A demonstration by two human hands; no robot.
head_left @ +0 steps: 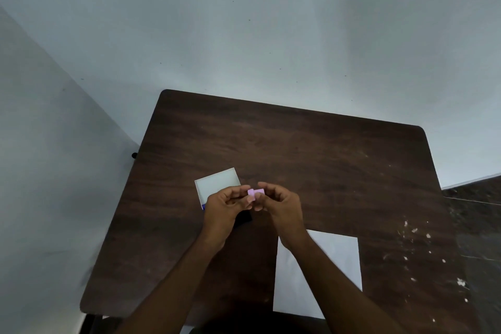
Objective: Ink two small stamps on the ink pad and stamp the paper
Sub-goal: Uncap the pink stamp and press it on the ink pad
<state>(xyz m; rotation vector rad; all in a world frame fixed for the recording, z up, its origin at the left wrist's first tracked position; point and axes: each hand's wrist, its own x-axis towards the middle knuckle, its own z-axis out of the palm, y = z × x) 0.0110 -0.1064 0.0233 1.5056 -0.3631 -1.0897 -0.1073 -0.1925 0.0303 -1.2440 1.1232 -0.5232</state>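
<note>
Both hands meet above the middle of the dark wooden table (298,149). My left hand (226,209) and my right hand (280,206) pinch a small pink stamp (255,192) between their fingertips, held in the air. A white sheet of paper (339,260) lies near the front edge, partly under my right forearm. A dark object (244,218), possibly the ink pad, shows just below my left hand, mostly hidden. I cannot make out a second stamp.
An open white box (217,182) with a blue edge sits on the table just behind my left hand. Pale walls stand behind and to the left. White specks mark the table's right side.
</note>
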